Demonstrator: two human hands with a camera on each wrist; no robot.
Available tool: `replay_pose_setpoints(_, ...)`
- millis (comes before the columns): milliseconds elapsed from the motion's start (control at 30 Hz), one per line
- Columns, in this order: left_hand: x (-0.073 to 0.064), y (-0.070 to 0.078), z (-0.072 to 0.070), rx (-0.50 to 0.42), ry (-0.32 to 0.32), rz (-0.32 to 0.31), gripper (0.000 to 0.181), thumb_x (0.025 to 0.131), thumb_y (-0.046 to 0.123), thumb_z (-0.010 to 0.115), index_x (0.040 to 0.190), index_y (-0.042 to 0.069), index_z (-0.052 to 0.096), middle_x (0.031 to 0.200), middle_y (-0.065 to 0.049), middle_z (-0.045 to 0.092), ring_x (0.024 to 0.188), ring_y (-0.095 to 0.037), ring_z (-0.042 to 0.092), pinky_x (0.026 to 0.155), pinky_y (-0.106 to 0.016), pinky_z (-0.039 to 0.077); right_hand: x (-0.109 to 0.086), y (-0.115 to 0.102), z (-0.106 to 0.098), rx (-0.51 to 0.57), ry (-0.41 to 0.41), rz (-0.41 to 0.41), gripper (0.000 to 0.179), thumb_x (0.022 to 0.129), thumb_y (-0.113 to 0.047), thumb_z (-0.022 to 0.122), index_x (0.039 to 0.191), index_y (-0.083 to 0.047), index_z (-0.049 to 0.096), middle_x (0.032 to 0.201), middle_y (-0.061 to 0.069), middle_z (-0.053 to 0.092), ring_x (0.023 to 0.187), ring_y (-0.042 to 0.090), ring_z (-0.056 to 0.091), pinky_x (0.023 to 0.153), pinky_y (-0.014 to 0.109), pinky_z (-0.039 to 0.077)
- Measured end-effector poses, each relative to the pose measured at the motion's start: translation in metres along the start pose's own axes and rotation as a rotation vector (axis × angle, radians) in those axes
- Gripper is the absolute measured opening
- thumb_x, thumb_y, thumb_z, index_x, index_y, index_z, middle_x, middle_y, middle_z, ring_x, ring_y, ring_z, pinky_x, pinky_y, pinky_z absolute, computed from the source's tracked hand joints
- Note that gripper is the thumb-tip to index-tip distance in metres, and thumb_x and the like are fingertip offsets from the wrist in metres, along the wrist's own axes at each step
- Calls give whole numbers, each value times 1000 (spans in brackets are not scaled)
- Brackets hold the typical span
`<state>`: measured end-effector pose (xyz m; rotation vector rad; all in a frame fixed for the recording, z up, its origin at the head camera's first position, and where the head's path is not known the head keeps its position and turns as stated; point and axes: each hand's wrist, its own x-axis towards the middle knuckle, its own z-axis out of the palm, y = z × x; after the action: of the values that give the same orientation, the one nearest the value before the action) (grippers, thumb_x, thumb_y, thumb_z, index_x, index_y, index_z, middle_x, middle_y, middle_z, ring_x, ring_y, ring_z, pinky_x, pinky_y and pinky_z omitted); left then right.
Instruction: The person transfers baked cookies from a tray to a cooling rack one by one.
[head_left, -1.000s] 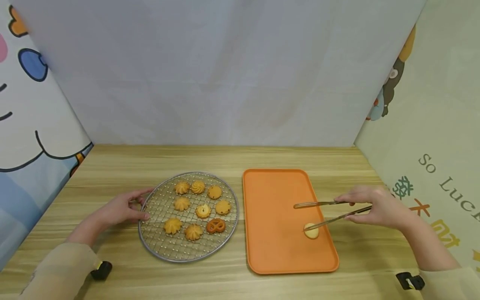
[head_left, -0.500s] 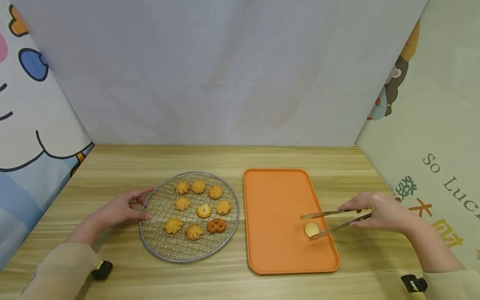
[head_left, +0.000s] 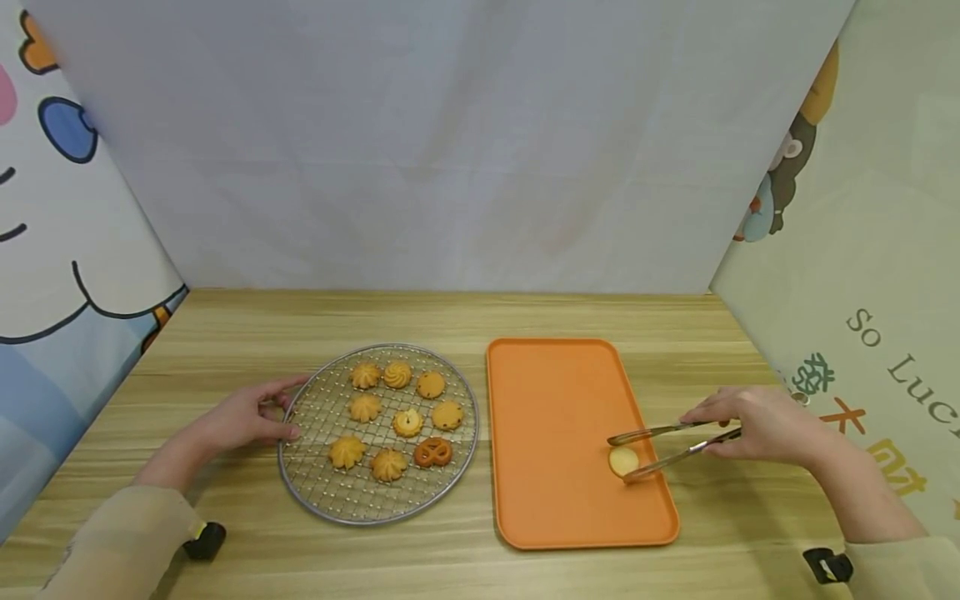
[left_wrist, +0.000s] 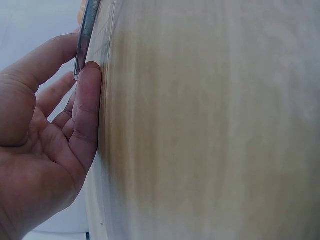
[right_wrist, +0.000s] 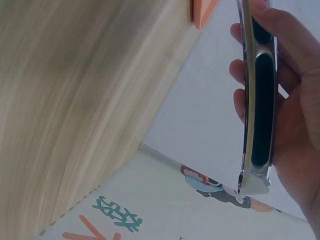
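My left hand [head_left: 251,417] grips the left rim of a round wire cooling rack [head_left: 315,492], thumb over the edge and fingers beneath it, as the left wrist view shows. Several cookies lie on the mesh, among them a pretzel-shaped one [head_left: 432,452] and a piped swirl [head_left: 397,374]. On the right, my right hand [head_left: 757,425] holds metal tongs [head_left: 675,458]; their dark-inlaid handle [right_wrist: 264,110] shows in the right wrist view. The tong arms are spread on either side of a pale round cookie [head_left: 623,461], which sits on the orange tray [head_left: 555,383].
Rack and tray stand side by side on a wood-grain table [head_left: 450,317], with a narrow gap between them. A white cloth [head_left: 450,150] hangs behind the table. Printed panels with cartoon figures and lettering [head_left: 862,329] flank it left and right.
The tongs have moved slightly right and toward me, from one tip over the pale cookie to tips on both sides of it. The left hand and rack have stayed put.
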<state>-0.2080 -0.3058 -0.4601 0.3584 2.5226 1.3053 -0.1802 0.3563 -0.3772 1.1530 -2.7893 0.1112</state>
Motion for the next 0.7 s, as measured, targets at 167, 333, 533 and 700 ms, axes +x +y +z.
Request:
replay_pose_setpoints(167,0,0,-1,-1,-5,-20,91,75,20,79,148,5,27,111,-21,47,77,-17,59,66,-28,53,1,0,-1,12,-37,14,36,69,-28,82,104,-27,72,97,-6,69,72,7,64,51,20,43)
replay_pose_setpoints(333,0,0,-1,2,-6,-29,92,74,21,79,148,6,26,113,-22,46,77,-18,59,66,-29,53,1,0,-2,13,-36,14,35,70,-27,82,103,-27,73,96,-7,69,73,8,64,53,20,44)
replay_pose_setpoints(533,0,-1,-1,-20,-10,-34,92,74,20,79,148,6,26,113,-23,45,76,-17,59,66,-29,54,1,1,-2,19,-34,6,34,70,-26,82,102,-26,73,96,-7,69,74,5,62,54,20,44)
replay_pose_setpoints(700,0,-1,-2,-4,-8,-25,92,74,22,79,148,7,27,113,-22,46,76,-17,59,66,-29,54,1,1,-3,31,-58,20,32,71,-27,81,103,-26,73,97,-7,69,74,2,61,54,20,43)
